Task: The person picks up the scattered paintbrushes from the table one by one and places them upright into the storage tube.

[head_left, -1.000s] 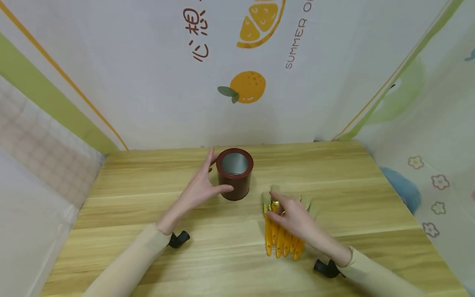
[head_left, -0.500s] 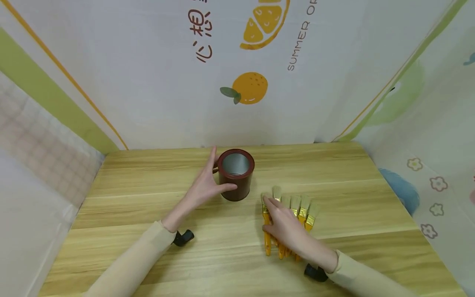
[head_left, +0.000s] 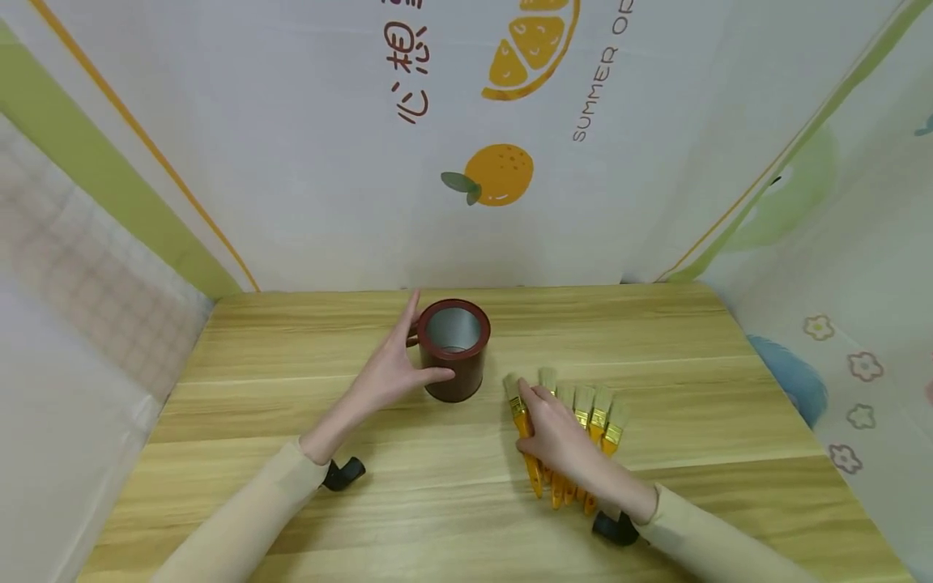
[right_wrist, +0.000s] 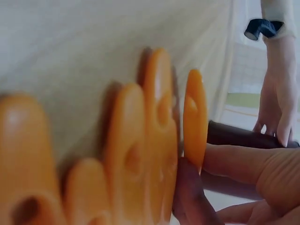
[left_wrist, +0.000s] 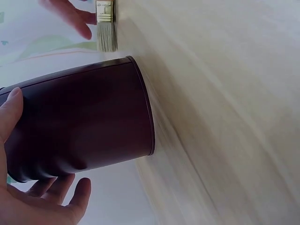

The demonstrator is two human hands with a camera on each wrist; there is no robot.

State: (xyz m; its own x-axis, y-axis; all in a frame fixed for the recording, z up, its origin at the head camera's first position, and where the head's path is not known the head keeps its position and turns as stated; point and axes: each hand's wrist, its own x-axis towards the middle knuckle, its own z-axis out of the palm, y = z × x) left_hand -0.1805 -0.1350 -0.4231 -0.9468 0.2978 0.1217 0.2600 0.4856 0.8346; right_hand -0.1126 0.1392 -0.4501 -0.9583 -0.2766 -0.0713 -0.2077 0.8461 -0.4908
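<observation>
A dark brown-red open-topped can (head_left: 469, 368) stands upright on the wooden table, its inside silvery. My left hand (head_left: 389, 372) grips it from the left, thumb on the near side and fingers behind; the left wrist view shows the thumb and fingertips (left_wrist: 80, 193) around its wall. With my right hand (head_left: 564, 433) I pinch the leftmost paintbrush (head_left: 520, 417), which has an orange handle and pale bristles. In the right wrist view its handle (right_wrist: 194, 117) is between thumb and finger, lifted off the others. Several like paintbrushes (head_left: 599, 414) lie fanned underneath, partly hidden by this hand.
Light wood table (head_left: 291, 405) spreads around both hands. A printed white cloth (head_left: 328, 202) hangs behind its far edge, with more cloth at both sides. Black camera mounts (head_left: 342, 474) sit at each wrist.
My right hand has come down onto the brushes, taken hold of the leftmost one and tilted it away from the rest. The can has shifted slightly left with my left hand.
</observation>
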